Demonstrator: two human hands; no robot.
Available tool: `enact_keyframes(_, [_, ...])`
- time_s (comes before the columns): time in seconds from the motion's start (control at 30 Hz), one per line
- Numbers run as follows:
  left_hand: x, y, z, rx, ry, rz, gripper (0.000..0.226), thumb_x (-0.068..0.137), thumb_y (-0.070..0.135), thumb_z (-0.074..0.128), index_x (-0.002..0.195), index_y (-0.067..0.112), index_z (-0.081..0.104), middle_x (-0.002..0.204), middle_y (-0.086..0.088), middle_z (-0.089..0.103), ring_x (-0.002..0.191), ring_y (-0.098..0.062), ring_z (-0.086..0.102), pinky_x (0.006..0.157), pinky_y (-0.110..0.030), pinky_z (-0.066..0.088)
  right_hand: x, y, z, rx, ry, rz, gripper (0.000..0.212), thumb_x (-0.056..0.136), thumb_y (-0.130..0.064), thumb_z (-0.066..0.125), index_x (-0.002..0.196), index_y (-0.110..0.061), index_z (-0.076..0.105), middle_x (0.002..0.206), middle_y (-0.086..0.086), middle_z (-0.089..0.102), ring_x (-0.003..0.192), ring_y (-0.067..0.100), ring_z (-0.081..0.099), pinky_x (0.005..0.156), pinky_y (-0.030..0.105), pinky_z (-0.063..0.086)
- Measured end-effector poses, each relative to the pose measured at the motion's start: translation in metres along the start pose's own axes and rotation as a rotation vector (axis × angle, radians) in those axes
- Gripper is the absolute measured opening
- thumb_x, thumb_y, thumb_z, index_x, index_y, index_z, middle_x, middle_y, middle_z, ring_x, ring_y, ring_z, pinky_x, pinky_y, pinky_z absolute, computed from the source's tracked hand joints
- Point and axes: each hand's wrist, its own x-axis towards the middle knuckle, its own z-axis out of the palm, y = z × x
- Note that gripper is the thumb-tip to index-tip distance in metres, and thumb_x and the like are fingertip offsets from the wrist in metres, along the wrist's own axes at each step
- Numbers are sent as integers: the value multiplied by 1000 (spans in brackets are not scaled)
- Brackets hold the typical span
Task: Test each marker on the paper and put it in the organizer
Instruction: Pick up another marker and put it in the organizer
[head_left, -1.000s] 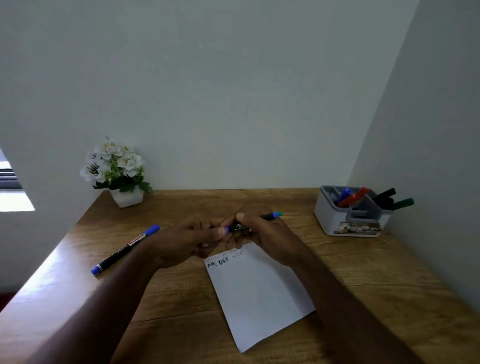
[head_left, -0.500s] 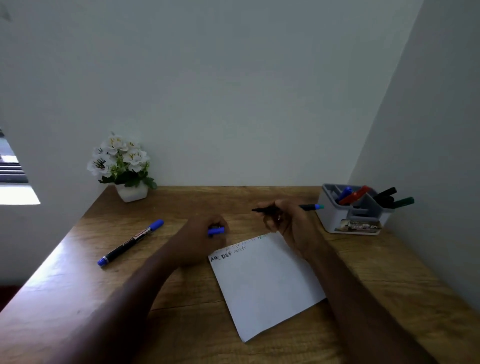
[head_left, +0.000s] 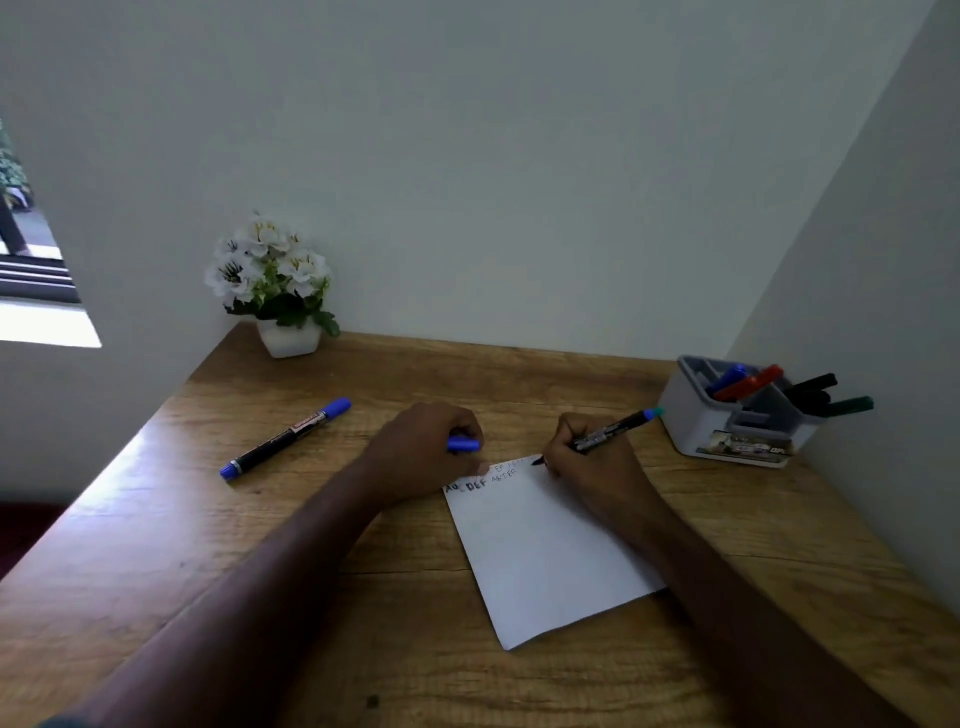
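Right hand (head_left: 597, 467) grips the uncapped marker (head_left: 605, 434), fingers curled round the barrel, tip down at the paper's (head_left: 540, 551) far edge, about 12 o'clock on the sheet. The barrel runs up and away toward 2 o'clock, its teal end pointing at the organizer (head_left: 727, 431). The tip looks to be touching the paper, though at this size it's hard to be sure. Left hand (head_left: 431, 452) curls round the blue cap (head_left: 464, 445), which pokes out toward 3 o'clock, and rests at the paper's far-left corner, beside the written letters. Over at 9 o'clock from that hand, well apart, a second marker (head_left: 285, 439) with blue caps lies flat on the counter (head_left: 156, 545). The organizer sits at 2 o'clock from the right hand, near the wall, with blue, red, black and green markers leaning in it. A flowerpot (head_left: 288, 335) stands in the far-left corner.
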Motion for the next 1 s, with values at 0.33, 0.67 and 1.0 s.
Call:
enact_keyframes(0.33, [3,-2,1,-55,5,-31,21,73,35,82,88,27,70,81,13,66,74,-4,60,64,-24,46,-1,1,4,-72,-45,17,28,81,2,59,59,-11,48,60,1,50,59,10,46,57,29,38])
enact_keyframes(0.67, [3,-3,1,-77,-4,-44,21,74,34,82,90,28,70,83,12,66,73,-3,59,63,-22,45,-1,2,5,-104,-53,-2,32,81,1,61,57,-14,48,55,-7,50,54,5,46,54,24,38])
enact_keyframes(1.0, [5,-7,4,-80,-8,-39,20,73,35,83,87,30,70,82,12,67,75,-2,61,64,-23,48,2,5,7,-119,-35,1,25,79,0,62,58,-7,49,57,-1,51,54,8,45,51,23,36])
